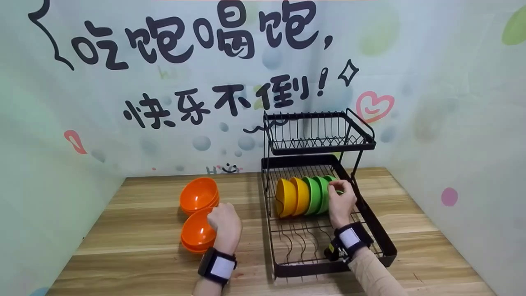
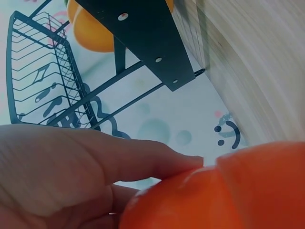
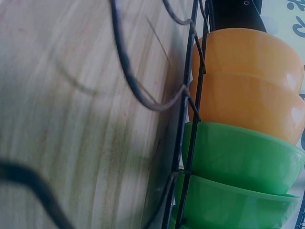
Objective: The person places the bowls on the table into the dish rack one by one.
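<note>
Two stacks of orange bowls stand on the table: a far stack (image 1: 199,196) and a near orange bowl (image 1: 199,230) with another under it. My left hand (image 1: 226,226) grips the near bowl's right rim; in the left wrist view a finger lies along the orange bowl (image 2: 181,200). Inside the lower tier of a black dish rack (image 1: 335,269), two yellow bowls (image 1: 286,199) and several green bowls (image 1: 314,195) stand on edge in a row. At the row's right end my right hand (image 1: 342,203) pinches the rightmost green bowl, mostly hidden by the fingers. The right wrist view shows no hand.
The rack's upper tier (image 1: 322,150) overhangs the back of the lower one. Wavy wire dividers (image 1: 302,244) rise at the rack's front. A printed wall (image 1: 230,156) closes off the back, with more walls at both sides. Wooden tabletop (image 1: 135,238) lies left of the bowls.
</note>
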Motion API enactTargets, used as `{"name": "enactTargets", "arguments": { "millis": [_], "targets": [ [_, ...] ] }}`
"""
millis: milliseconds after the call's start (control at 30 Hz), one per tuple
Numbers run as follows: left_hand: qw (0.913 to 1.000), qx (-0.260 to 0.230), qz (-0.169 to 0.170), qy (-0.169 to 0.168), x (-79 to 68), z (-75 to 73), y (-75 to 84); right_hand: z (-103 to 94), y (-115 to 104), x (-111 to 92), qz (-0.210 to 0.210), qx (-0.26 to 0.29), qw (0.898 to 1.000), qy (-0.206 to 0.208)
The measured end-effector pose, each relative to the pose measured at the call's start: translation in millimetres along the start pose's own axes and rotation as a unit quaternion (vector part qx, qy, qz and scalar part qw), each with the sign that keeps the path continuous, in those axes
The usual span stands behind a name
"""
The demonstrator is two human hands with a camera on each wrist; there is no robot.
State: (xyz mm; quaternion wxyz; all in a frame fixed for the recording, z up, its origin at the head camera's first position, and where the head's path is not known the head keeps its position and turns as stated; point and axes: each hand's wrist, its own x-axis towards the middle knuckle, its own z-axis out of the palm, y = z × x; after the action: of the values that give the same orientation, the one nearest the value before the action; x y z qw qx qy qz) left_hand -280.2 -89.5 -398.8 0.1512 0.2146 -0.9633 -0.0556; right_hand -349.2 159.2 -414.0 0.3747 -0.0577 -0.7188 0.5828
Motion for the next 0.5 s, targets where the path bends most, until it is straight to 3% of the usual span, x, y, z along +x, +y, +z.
{"name": "enactTargets", "arguments": {
  "millis": [500],
  "targets": [
    [0.9936,-0.005,0.040,0.105,-4.5,-2.7,6.3,0.0,-0.1,1.0,0.021,-0.005,1.000,-0.017]
  ]
}}
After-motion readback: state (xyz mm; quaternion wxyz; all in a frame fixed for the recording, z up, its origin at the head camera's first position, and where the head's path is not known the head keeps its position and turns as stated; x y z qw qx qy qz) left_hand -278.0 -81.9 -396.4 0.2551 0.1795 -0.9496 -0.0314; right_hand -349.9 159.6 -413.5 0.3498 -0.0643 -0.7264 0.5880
